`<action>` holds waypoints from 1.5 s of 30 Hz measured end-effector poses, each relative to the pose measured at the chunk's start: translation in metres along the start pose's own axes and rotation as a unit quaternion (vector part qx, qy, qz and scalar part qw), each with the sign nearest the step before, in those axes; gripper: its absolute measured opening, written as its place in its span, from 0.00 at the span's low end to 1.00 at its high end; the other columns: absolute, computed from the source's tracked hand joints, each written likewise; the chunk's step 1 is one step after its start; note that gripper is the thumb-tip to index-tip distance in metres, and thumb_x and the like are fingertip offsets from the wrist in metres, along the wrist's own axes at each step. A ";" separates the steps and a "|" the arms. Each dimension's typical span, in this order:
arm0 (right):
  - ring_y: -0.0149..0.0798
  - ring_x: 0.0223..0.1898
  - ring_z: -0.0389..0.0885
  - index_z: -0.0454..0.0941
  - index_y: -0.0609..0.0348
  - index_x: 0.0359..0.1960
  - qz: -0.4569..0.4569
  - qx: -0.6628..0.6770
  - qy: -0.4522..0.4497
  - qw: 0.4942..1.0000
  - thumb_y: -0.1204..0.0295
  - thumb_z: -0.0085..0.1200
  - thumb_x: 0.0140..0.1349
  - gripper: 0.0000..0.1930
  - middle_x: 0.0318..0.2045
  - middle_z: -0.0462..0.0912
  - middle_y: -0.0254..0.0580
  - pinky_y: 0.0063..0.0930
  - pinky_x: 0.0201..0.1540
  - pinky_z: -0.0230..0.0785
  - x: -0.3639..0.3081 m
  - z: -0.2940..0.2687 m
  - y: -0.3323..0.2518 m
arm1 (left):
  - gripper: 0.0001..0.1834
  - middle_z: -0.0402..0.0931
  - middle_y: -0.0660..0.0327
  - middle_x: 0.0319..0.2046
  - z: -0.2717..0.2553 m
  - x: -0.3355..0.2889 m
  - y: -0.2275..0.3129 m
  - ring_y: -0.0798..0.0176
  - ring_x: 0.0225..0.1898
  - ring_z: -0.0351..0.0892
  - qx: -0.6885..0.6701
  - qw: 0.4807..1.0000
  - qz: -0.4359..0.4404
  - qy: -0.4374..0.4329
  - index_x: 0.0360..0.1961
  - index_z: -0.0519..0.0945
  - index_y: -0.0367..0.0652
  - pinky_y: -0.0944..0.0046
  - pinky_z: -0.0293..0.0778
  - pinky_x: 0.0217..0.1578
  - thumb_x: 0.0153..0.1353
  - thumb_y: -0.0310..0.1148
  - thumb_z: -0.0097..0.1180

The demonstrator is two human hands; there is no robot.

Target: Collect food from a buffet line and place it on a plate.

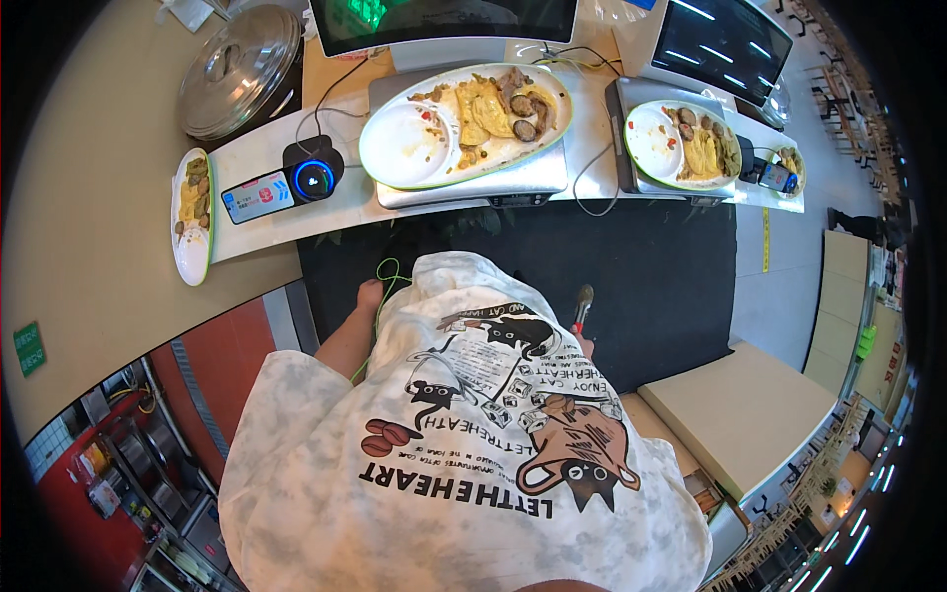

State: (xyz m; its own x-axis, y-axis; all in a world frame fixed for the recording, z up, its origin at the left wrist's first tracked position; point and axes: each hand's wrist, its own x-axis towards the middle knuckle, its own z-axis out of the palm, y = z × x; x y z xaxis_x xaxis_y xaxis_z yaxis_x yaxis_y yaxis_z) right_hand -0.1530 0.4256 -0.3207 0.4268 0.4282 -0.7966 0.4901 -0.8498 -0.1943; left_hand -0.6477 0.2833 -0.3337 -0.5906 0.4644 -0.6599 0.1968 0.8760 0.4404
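Note:
My left hand (369,293) hangs low in front of my body, beside a thin green cord (392,266). Its fingers are hidden, so whether it holds the cord cannot be told. On the other side, my right hand (586,346) shows only in part past my shirt. It grips what looks like a spoon (584,302) with a red handle, its rounded end upward. Both hands are below the counter and apart from the plates. Nearest on the counter is a large white divided plate (390,148) with egg, sausage slices and food scraps, resting on a silver scale (473,186).
A smaller food plate (653,148) sits on another scale at right; a further plate (203,242) stands at the left end. Between them lies a payment device (314,179). Screens (725,44), cables and a lidded steel pot (237,74) line the back. A beige box (740,419) is at right.

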 end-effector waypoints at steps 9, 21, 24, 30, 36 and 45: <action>0.51 0.42 0.74 0.71 0.81 0.34 0.005 0.022 -0.009 1.000 0.49 0.52 0.47 0.34 0.34 0.75 0.64 0.34 0.42 0.64 0.002 0.003 0.002 | 0.15 0.76 0.46 0.31 -0.001 -0.004 0.010 0.50 0.36 0.75 0.016 0.999 0.036 -0.008 0.32 0.77 0.36 0.60 0.67 0.37 0.46 0.32 0.42; 0.35 0.13 0.69 0.71 0.65 0.17 -0.020 -0.016 0.027 0.999 0.57 0.54 0.51 0.20 0.14 0.72 0.40 0.30 0.15 0.59 -0.075 -0.047 -0.068 | 0.13 0.75 0.45 0.28 0.035 -0.029 -0.023 0.46 0.35 0.74 0.013 0.989 0.146 -0.008 0.27 0.77 0.38 0.57 0.69 0.37 0.47 0.35 0.44; 0.34 0.09 0.64 0.67 0.61 0.14 0.027 0.043 0.021 0.998 0.57 0.53 0.53 0.20 0.11 0.68 0.37 0.29 0.11 0.54 -0.105 -0.059 -0.088 | 0.12 0.75 0.47 0.27 0.060 0.004 -0.072 0.47 0.33 0.74 0.092 0.971 0.220 -0.019 0.25 0.77 0.40 0.56 0.70 0.35 0.46 0.37 0.46; 0.33 0.07 0.61 0.65 0.61 0.18 0.083 0.157 0.006 0.984 0.58 0.51 0.54 0.19 0.10 0.65 0.36 0.26 0.09 0.50 -0.076 -0.070 -0.027 | 0.14 0.75 0.46 0.28 0.123 0.009 -0.114 0.46 0.33 0.75 0.139 0.969 0.197 -0.043 0.25 0.78 0.41 0.54 0.70 0.34 0.46 0.40 0.47; 0.36 0.19 0.72 0.73 0.74 0.25 0.009 0.022 0.055 0.998 0.54 0.53 0.50 0.26 0.17 0.75 0.45 0.30 0.23 0.63 -0.065 -0.051 -0.041 | 0.18 0.74 0.41 0.31 0.056 -0.002 0.021 0.46 0.39 0.74 0.098 0.993 0.037 -0.053 0.29 0.77 0.34 0.56 0.70 0.36 0.46 0.41 0.50; 0.44 0.31 0.77 0.75 0.77 0.27 0.044 0.043 0.059 0.996 0.48 0.53 0.47 0.32 0.25 0.78 0.54 0.32 0.35 0.65 -0.021 0.037 0.026 | 0.11 0.76 0.52 0.23 -0.012 0.009 0.049 0.58 0.23 0.76 0.040 0.994 0.090 -0.044 0.27 0.76 0.35 0.61 0.70 0.26 0.47 0.33 0.51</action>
State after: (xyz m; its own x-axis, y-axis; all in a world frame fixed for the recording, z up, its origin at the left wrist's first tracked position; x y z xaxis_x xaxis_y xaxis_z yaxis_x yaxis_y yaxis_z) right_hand -0.1774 0.3828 -0.3306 0.5536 0.3800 -0.7410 0.3829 -0.9063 -0.1787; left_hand -0.6526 0.3283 -0.3108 -0.4701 0.6218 -0.6264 0.3569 0.7831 0.5093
